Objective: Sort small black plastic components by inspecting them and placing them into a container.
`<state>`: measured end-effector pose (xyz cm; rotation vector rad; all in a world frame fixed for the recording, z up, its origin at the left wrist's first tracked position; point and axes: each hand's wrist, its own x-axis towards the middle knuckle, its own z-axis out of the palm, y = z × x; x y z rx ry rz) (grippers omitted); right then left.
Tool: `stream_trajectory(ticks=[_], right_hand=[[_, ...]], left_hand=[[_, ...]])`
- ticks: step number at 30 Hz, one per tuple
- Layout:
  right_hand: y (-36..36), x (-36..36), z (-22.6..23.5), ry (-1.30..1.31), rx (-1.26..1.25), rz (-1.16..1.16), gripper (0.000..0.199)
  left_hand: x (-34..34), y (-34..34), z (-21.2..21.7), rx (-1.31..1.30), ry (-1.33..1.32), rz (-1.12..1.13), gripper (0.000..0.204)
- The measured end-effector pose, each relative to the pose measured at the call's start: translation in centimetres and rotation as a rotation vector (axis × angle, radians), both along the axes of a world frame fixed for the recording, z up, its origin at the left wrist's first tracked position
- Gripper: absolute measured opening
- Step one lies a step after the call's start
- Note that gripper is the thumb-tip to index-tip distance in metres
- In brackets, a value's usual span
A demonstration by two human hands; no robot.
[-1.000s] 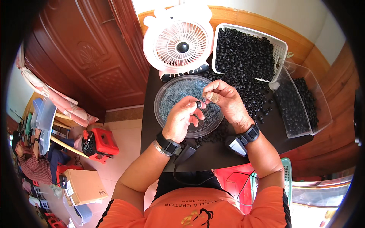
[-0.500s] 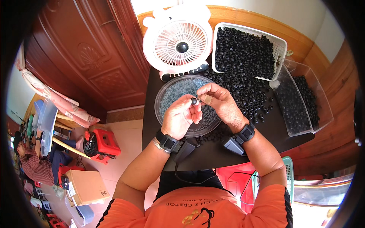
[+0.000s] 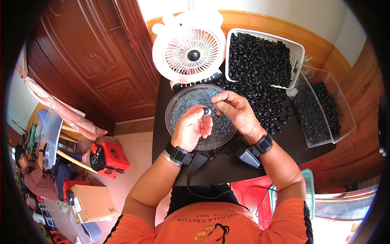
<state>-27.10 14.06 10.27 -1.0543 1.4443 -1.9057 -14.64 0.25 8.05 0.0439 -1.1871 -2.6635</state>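
Observation:
My left hand (image 3: 191, 129) pinches a small black round part (image 3: 206, 110) between thumb and forefinger, held over a round clear tray (image 3: 176, 106) full of tiny blue-grey pieces. My right hand (image 3: 235, 112) hovers just to the right of it, fingertips curled toward the part and touching or nearly touching it; whether it holds a small piece I cannot tell. Both wrists wear black bands with small devices. A heap of loose black parts (image 3: 268, 105) lies on the dark table (image 3: 284, 156) right of my right hand.
A white desk fan (image 3: 189, 52) stands behind the tray. A white basket (image 3: 300, 51) holds several black parts; a clear box (image 3: 345, 118) at right holds more. A wooden door is at left, a red stool (image 3: 113, 156) and cardboard box (image 3: 93, 203) on the floor, a person seated far left.
Both hands have shifted slightly toward the tray's middle, and the black part now sits at my left fingertips with my right fingers drawn close to it.

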Motion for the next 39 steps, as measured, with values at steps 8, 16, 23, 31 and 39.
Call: stream_trajectory(ticks=[8, 16, 23, 31, 39], right_hand=[[-0.1, 0.2, 0.1, 0.114, -0.043, 0.020, 0.012], [0.1, 0.1, 0.0, 0.024, -0.073, 0.098, 0.012], [0.3, 0.1, 0.1, -0.017, -0.128, 0.095, 0.012], [0.0, 1.0, 0.4, 0.134, -0.102, 0.106, 0.013], [0.2, 0.4, 0.3, 0.195, 0.044, 0.071, 0.011]], left_hand=[[-0.1, 0.0, -0.1, -0.114, -0.078, -0.028, 0.021], [0.0, 0.2, 0.3, -0.135, -0.011, -0.070, 0.020], [0.4, 0.5, 1.0, -0.090, 0.107, -0.072, 0.024], [0.2, -0.2, 0.3, 0.036, 0.191, -0.128, 0.024], [0.3, -0.3, 0.4, -0.006, 0.184, -0.109, 0.022]])
